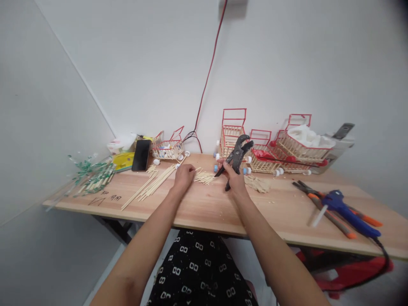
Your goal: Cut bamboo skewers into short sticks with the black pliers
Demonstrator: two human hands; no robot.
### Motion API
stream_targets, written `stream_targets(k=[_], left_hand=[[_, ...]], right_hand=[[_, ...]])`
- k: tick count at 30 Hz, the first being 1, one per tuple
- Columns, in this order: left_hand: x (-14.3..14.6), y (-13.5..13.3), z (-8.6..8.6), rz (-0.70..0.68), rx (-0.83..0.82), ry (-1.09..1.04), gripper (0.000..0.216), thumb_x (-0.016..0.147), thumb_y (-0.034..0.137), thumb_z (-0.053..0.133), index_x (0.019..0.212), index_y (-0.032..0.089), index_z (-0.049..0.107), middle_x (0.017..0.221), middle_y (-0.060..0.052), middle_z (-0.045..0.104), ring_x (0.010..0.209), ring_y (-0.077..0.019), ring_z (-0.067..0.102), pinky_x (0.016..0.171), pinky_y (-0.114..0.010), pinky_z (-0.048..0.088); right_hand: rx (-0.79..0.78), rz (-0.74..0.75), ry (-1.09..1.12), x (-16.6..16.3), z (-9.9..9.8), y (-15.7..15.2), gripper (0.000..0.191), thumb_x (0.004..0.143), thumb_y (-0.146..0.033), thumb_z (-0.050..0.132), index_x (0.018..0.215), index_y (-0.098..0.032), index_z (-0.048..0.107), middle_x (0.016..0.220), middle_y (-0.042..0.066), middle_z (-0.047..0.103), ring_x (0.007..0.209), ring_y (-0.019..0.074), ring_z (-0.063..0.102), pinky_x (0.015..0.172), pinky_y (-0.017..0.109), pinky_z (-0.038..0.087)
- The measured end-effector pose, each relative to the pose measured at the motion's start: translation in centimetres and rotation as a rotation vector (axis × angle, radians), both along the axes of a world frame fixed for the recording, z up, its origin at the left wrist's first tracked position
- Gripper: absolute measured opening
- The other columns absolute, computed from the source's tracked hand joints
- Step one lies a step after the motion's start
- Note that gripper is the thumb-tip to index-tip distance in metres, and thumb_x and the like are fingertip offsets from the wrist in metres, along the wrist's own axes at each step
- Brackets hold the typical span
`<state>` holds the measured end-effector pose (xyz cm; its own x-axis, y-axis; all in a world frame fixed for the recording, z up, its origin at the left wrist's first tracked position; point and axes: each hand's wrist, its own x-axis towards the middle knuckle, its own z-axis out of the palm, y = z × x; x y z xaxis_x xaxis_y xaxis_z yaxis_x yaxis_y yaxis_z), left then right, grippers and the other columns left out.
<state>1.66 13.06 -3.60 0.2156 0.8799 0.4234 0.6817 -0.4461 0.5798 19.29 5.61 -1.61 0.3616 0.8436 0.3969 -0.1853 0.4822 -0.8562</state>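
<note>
My right hand is wrapped round the handles of a black hand cutter, whose curved jaws point up and stand apart. My left hand rests closed on the tabletop, and a thin wooden stick shows at its pinched fingertips. Between the two hands lies a pile of short cut sticks. Left of my left hand, long wooden sticks lie in a loose bundle, with a few short pieces beyond them.
Small stick-built carts with red handles line the wall. A phone leans by a yellow packet; green-wrapped sticks lie far left. On the right are pliers and a blue glue gun with its cord.
</note>
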Motion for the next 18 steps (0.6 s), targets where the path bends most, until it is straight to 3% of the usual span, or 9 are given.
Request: stream_targets(k=[7,12,15,18], left_hand=[[0.0,-0.7,0.4,-0.014,0.063,0.017,0.017,0.075,0.013,0.056,0.073,0.017,0.072,0.077,-0.008,0.071,0.078,-0.0207,0.061,0.077,-0.031,0.044],[-0.3,-1.7,1.9,0.014,0.104,-0.035,0.018,0.081,0.017,0.053,0.077,0.016,0.07,0.08,-0.007,0.07,0.079,-0.0196,0.061,0.075,-0.029,0.043],[-3.0,-3.5,2.9,0.049,0.133,-0.07,0.016,0.083,0.019,0.053,0.079,0.016,0.068,0.082,-0.006,0.07,0.078,-0.0184,0.061,0.073,-0.028,0.043],[-8.5,-6.1,3.3,0.119,0.17,-0.025,0.011,0.08,0.021,0.057,0.074,0.018,0.065,0.078,-0.005,0.069,0.077,-0.0186,0.06,0.073,-0.028,0.042]], right_hand=[[-0.011,-0.016,-0.022,0.1,-0.4,0.1,0.028,0.075,-0.042,0.067,0.087,-0.018,0.071,0.071,0.0,0.061,0.069,0.0145,0.058,0.071,0.033,0.051],[-0.018,-0.022,-0.041,0.2,-0.9,0.3,0.026,0.075,-0.04,0.068,0.088,-0.018,0.072,0.072,0.0,0.062,0.07,0.0147,0.058,0.072,0.033,0.05],[-0.024,-0.031,-0.031,0.1,-1.0,0.3,0.024,0.075,-0.039,0.069,0.087,-0.019,0.072,0.074,0.0,0.062,0.071,0.0146,0.058,0.075,0.034,0.049],[-0.02,-0.015,-0.021,0.0,-1.1,0.2,0.023,0.075,-0.039,0.07,0.086,-0.019,0.073,0.073,0.0,0.062,0.071,0.0148,0.058,0.074,0.034,0.049]])
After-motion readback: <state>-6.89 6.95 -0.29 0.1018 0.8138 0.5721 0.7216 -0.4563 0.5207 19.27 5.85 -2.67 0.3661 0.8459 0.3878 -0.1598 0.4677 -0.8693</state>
